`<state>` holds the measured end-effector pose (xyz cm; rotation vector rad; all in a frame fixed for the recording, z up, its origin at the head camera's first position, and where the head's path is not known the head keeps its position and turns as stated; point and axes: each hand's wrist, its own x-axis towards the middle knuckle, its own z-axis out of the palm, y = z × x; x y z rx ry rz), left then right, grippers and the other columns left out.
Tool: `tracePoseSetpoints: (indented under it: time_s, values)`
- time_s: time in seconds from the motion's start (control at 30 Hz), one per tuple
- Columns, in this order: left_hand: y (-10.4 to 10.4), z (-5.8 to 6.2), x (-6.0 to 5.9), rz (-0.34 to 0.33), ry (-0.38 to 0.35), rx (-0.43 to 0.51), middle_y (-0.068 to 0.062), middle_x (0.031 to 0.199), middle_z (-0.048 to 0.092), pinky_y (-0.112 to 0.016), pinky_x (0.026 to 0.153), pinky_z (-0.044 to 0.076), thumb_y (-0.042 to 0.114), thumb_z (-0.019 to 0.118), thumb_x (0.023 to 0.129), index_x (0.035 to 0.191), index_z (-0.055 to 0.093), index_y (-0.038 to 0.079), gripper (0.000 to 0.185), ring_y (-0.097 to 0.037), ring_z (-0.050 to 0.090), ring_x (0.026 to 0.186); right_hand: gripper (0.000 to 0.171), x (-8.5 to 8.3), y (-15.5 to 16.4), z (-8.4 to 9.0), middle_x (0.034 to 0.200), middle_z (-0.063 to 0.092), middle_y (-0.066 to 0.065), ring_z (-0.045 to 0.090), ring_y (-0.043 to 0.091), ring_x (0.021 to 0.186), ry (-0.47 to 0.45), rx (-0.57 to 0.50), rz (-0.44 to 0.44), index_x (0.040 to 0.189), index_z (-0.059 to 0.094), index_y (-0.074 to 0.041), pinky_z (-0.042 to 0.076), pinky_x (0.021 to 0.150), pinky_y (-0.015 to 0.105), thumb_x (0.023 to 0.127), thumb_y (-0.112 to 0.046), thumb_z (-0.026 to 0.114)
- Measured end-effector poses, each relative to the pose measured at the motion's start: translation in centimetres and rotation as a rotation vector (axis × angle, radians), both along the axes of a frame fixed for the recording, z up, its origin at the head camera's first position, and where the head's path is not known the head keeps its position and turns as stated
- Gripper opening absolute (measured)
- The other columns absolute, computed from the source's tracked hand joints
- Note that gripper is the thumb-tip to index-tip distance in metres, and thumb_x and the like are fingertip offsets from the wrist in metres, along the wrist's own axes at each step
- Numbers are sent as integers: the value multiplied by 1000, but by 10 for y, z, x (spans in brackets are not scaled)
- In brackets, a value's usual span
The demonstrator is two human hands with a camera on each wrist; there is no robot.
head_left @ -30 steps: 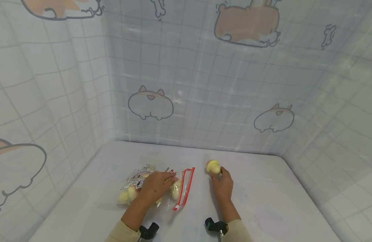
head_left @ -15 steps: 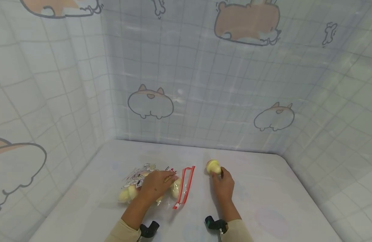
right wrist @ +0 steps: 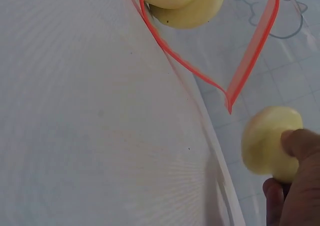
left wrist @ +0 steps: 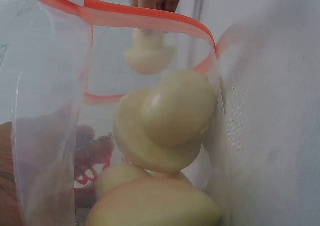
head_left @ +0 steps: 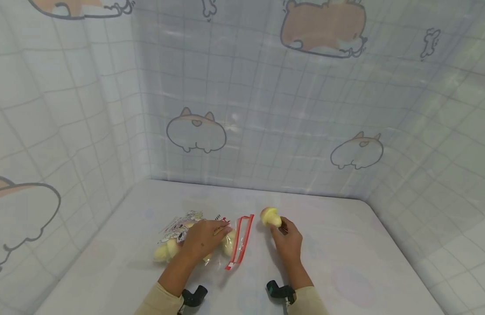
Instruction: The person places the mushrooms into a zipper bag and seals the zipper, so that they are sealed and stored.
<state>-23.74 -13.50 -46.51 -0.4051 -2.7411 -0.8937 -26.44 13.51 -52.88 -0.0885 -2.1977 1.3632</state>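
A clear zip bag (head_left: 242, 240) with a red-edged mouth lies left of centre on the white table, its opening facing right. My left hand (head_left: 203, 240) grips the bag's upper side near the mouth; in the left wrist view its fingers (left wrist: 95, 151) show through the film. Several pale yellow mushrooms (left wrist: 175, 110) with rounded stems fill the bag. To the right of the mouth, my right hand (head_left: 288, 238) pinches another yellow mushroom (head_left: 271, 217) by its stem, cap pointing away. The right wrist view has this mushroom (right wrist: 265, 141) just outside the parted red edges.
Light grid-patterned sheets with cartoon dogs (head_left: 196, 133) hang behind and at both sides of the white table (head_left: 345, 258). Black wrist camera mounts (head_left: 279, 289) sit below both hands.
My right hand has moved slightly left with the mushroom, bringing it closer to the bag's mouth. The left hand and the bag hold their place.
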Motion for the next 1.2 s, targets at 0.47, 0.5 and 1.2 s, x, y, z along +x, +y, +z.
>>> tracePoseSetpoints:
  time_s: [0.47,0.5,1.2]
  values:
    - [-1,0,2,-7,2,-2,2,113,74,-47,84,56,47,66,93,114,77,22,34,-25,69,107,33,15,-5,-3,98,74,5,70,15,83,39,-20,141,106,73,-5,59,76,30,79,-19,85]
    - [-1,0,3,-7,5,-6,2,113,75,-47,84,56,47,66,93,114,78,23,34,-25,69,107,32,17,-6,-4,98,74,5,70,15,82,40,-20,159,106,73,-5,59,76,30,79,-18,85]
    - [-1,1,3,-9,19,-24,4,113,74,-47,83,56,47,66,93,115,77,24,33,-25,69,107,31,27,-26,-7,98,75,5,71,14,85,-4,30,468,108,74,-8,60,76,28,82,-20,84]
